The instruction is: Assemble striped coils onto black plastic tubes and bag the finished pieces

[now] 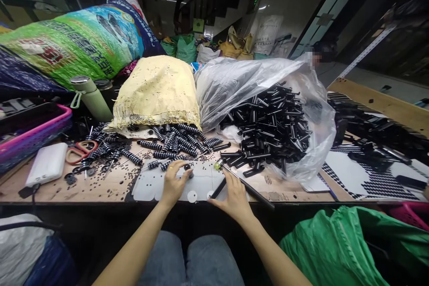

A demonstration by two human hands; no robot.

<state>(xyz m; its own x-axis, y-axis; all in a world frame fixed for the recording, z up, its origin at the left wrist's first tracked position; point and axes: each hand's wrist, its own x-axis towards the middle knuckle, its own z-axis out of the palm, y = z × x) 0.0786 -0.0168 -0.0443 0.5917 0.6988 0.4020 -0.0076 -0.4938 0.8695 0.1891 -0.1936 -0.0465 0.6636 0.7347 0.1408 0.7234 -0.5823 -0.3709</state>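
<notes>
My left hand (174, 184) pinches a small black round part (187, 168) between thumb and fingertips, over a pale sheet on the table. To its right, my right hand (234, 197) has its thumb and fingers around a short black tube (218, 189). A rod-like tool with a yellow-green end (218, 164) and a long black handle (258, 194) passes at the right fingers; whether they grip it too I cannot tell. White discs (192, 196) lie near the front edge. Ribbed black rollers (174, 140) spill from a cream sack (157, 89) beyond the left hand.
A clear plastic bag (321, 129) spills black tubular parts (268, 120). Red-handled scissors (80, 152), a white box (47, 164), a green flask (92, 98) and a pink-rimmed basket (63, 116) stand left. Tiny black bits litter the tabletop (100, 190). A green sack (335, 241) sits below right.
</notes>
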